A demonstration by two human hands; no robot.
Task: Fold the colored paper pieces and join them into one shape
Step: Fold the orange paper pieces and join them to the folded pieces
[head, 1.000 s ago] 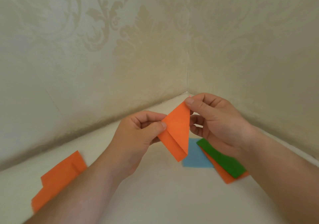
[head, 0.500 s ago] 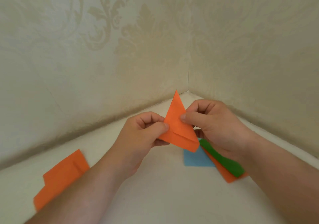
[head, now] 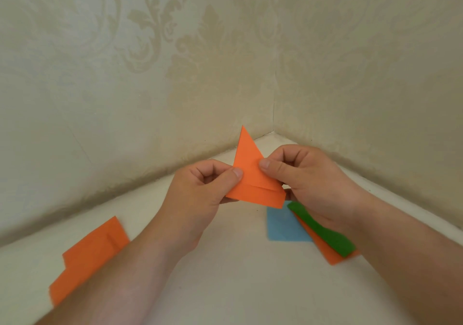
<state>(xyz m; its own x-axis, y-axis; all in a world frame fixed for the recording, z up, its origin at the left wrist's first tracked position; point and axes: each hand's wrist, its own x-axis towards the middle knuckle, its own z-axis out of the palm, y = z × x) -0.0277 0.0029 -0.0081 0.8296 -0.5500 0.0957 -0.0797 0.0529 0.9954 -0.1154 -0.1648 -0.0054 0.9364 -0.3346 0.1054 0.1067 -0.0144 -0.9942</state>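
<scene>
Item 1: folded orange triangle (head: 253,174), held in the air above the white surface (head: 225,262), in front of the room corner, apex pointing up. A narrow folded band runs along its lower edge.

Item 2: left hand (head: 200,194). Thumb lies flat on the near face at the piece's left edge, remaining fingers curled behind; it pinches the paper.

Item 3: right hand (head: 305,181). Thumb presses the near face right of centre, fingers curled behind; it also pinches the paper.

Item 4: orange folded pieces (head: 87,259), lying flat at the left, well apart from the hands.

Item 5: blue paper (head: 283,227), flat on the surface below the right hand.

Item 6: green folded strip (head: 323,232), resting on another orange sheet (head: 325,252), which overlaps the blue paper's right edge.

Item 7: patterned wallpaper (head: 150,49), both walls.

Handling note, by judgement: the unit appears to be mid-fold or under inspection. To do the step well, both thumbs should hold the layers aligned so the lower band does not slip, edges should meet exactly before any crease is pressed, and the crease should be run firmly from centre outward. Thin paper buckles easily; light, even pressure suits it. Joining is judged to be still ahead.
</scene>
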